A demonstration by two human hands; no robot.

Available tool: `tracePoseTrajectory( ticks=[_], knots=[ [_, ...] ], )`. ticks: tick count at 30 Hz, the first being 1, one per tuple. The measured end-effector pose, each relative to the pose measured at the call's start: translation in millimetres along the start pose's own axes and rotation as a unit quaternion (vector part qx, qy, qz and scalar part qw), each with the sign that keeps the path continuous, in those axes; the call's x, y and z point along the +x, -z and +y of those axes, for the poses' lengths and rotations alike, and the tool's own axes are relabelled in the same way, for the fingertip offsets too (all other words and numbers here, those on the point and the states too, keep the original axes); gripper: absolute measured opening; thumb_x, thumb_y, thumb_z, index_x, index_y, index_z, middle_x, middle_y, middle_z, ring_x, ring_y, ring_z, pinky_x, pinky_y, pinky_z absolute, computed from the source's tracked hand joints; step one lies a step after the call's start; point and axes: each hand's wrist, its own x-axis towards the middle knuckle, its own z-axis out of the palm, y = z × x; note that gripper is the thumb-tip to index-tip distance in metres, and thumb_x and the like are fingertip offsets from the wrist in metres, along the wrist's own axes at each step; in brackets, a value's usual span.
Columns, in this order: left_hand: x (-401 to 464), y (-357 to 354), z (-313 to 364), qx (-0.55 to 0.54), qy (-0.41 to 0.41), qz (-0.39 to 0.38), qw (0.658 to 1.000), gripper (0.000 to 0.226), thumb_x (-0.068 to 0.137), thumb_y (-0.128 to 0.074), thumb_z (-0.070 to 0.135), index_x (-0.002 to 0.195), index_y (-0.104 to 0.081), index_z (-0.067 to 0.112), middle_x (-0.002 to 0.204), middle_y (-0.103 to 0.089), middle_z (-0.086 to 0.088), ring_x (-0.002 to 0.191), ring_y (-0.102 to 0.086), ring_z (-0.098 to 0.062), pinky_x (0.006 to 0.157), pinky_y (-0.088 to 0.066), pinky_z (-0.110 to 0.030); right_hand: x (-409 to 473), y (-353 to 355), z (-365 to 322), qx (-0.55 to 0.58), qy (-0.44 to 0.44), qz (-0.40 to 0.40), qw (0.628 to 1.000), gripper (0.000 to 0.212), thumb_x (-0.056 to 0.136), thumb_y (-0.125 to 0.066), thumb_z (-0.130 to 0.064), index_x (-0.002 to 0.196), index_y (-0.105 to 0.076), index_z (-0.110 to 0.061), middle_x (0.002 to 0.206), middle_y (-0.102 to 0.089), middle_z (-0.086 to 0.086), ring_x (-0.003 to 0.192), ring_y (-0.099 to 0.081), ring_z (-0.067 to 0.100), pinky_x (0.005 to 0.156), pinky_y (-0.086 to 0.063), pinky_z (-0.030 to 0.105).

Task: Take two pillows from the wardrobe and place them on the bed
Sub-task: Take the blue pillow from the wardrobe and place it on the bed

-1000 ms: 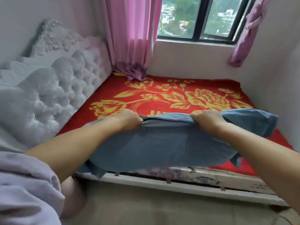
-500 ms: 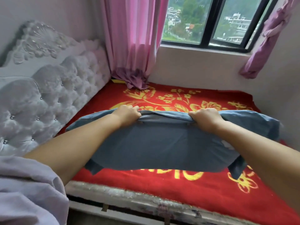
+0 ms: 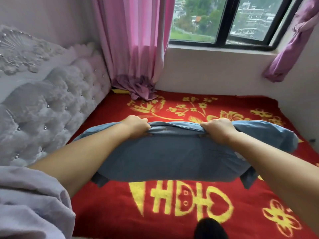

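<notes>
A blue-grey pillow is held flat and crosswise above the bed, which is covered by a red blanket with yellow flowers and lettering. My left hand grips the pillow's far edge left of its middle. My right hand grips the same edge to the right. Both arms stretch forward over the pillow. Only one pillow is in view, and the wardrobe is out of sight.
A tufted grey headboard lines the left side. A pink curtain hangs into the far left corner and bunches on the blanket. The window and a pale wall close off the far side. A dark shape shows at the bottom edge.
Both hands have carried the pillow forward from the bed's near edge to over the middle of the blanket. The view has moved over the bed, so the floor and bed frame are out of sight.
</notes>
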Motion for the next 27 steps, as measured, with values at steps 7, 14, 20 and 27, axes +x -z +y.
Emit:
tracePoseTrajectory(
  ticks=[7,14,20,27],
  knots=[
    [69,-18,-45,-0.014,0.029,-0.011,0.999,0.038,0.097,-0.036,0.041,0.111,-0.056,0.012,0.115,-0.058,-0.012,0.098,-0.063,-0.035,0.065,-0.037,-0.031,107,-15,32,-0.01,0.053,0.015,0.998,0.016,0.091,-0.045,-0.019,0.102,-0.055,-0.022,0.102,-0.069,0.0,0.094,-0.066,0.026,0.063,-0.037,0.03],
    [195,-26,-104,-0.009,0.075,-0.043,0.996,0.049,0.095,-0.032,0.052,0.112,-0.058,0.014,0.115,-0.059,-0.01,0.098,-0.063,-0.033,0.069,-0.044,-0.033,263,-58,98,-0.02,0.128,0.04,0.991,0.018,0.093,-0.048,-0.029,0.11,-0.054,-0.026,0.107,-0.068,-0.002,0.1,-0.067,0.025,0.066,-0.041,0.03],
    [295,5,-150,-0.018,0.083,-0.048,0.995,0.048,0.096,-0.033,0.05,0.108,-0.059,0.011,0.115,-0.06,-0.01,0.097,-0.063,-0.035,0.066,-0.041,-0.033,356,-57,170,-0.001,0.162,0.007,0.987,0.016,0.095,-0.045,-0.032,0.106,-0.053,-0.023,0.106,-0.068,0.0,0.099,-0.066,0.027,0.072,-0.046,0.033],
    [319,8,-204,-0.036,0.138,-0.024,0.989,0.033,0.098,-0.036,0.034,0.105,-0.057,0.01,0.112,-0.058,-0.01,0.093,-0.063,-0.034,0.063,-0.041,-0.035,428,-4,188,-0.042,0.169,0.065,0.983,0.015,0.096,-0.042,-0.026,0.104,-0.054,-0.022,0.105,-0.068,0.0,0.098,-0.067,0.025,0.064,-0.038,0.031]
  ],
)
